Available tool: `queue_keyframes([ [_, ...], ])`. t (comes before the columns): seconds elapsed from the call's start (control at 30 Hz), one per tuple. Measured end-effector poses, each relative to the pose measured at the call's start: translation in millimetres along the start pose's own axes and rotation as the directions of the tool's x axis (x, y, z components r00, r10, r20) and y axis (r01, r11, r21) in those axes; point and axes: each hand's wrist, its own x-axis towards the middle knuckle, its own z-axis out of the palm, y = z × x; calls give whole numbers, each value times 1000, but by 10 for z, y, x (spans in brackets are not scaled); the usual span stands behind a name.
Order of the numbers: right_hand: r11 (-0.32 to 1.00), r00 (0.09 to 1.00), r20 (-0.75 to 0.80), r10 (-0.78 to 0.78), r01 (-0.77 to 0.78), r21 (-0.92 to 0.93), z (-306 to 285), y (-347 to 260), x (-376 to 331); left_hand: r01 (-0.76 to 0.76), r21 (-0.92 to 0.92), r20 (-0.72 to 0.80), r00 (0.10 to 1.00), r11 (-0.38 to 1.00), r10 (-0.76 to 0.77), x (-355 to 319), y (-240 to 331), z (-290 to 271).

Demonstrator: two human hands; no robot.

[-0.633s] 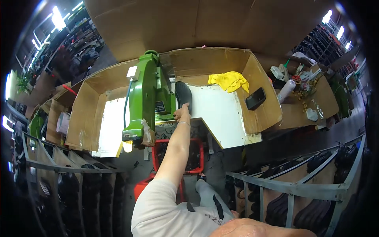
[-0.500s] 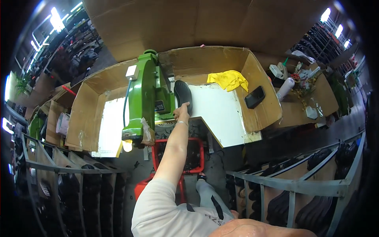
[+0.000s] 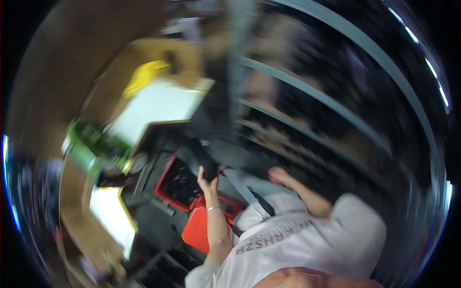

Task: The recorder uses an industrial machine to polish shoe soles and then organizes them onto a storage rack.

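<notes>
My left hand (image 3: 208, 186) is raised in front of me, above a red plastic basket (image 3: 165, 180). Its fingers are closed on the lower end of a black shoe sole (image 3: 204, 162), which tilts up and away from the hand and is smeared by motion. My right hand (image 3: 279, 175) is beside my right leg, near the metal rack. Blur hides how its fingers lie and whether anything is in them.
To the left stands a green machine (image 3: 93, 146) on a white worktop (image 3: 158, 105) walled with cardboard. A yellow cloth (image 3: 145, 78) lies at the worktop's far side. A grey metal rack (image 3: 307, 81) with dark items fills the right. A red stool-like object (image 3: 196, 230) is by my legs.
My view has swung right, away from the machine. My left hand has drawn back from the worktop with the shoe sole, and my right hand has come into view.
</notes>
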Motion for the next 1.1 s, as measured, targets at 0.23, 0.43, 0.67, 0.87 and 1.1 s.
queue_keyframes([
  [0.23,998,994,95,-60,61,-4,474,-286,-2046,486,461,30,827,743,-561,-1690,-1571,-618],
  [0.43,992,936,-346,-66,99,78,21,299,-3406,558,705,-6,621,437,-784,-2506,-2719,-739],
  [0.67,956,800,-593,-92,238,173,-569,1144,-4505,537,840,-137,344,75,-929,-3576,-3743,-921],
  [0.87,889,672,-727,-141,409,206,-1374,1981,-5556,505,863,-122,176,-17,-977,-4616,-4829,-1164],
  [1.1,682,662,-734,-152,608,407,-2462,3135,-7320,368,919,-154,-4,-144,-988,-6066,-6030,-1594],
])
